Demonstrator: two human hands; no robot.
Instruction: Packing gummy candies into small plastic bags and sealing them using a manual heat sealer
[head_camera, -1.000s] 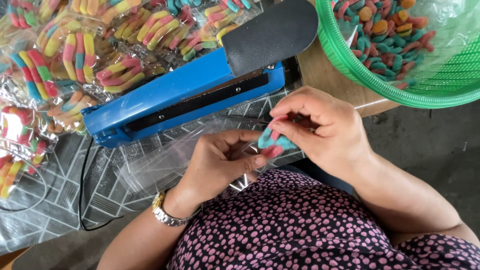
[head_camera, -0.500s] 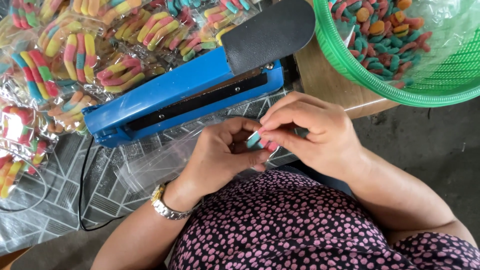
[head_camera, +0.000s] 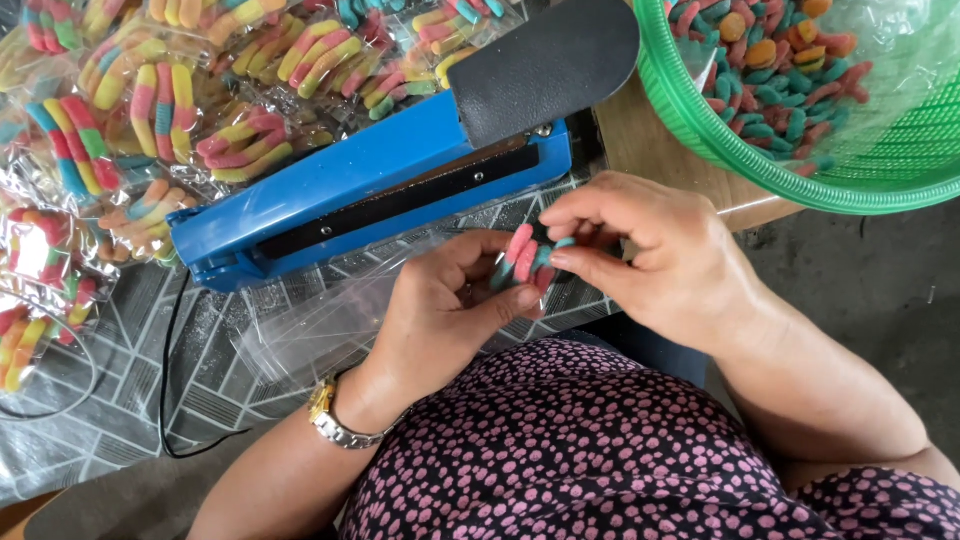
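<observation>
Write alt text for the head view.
Left hand and right hand together pinch pink-and-teal gummy worms above a clear bag, before a blue heat sealer, bagged candy and a green basket.

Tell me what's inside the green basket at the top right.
The green basket holds loose sugar-coated gummy worms, mostly teal-and-red with a few orange pieces, lying in a clear plastic liner. Its bottom and the part beyond the frame edge cannot be seen.
</observation>
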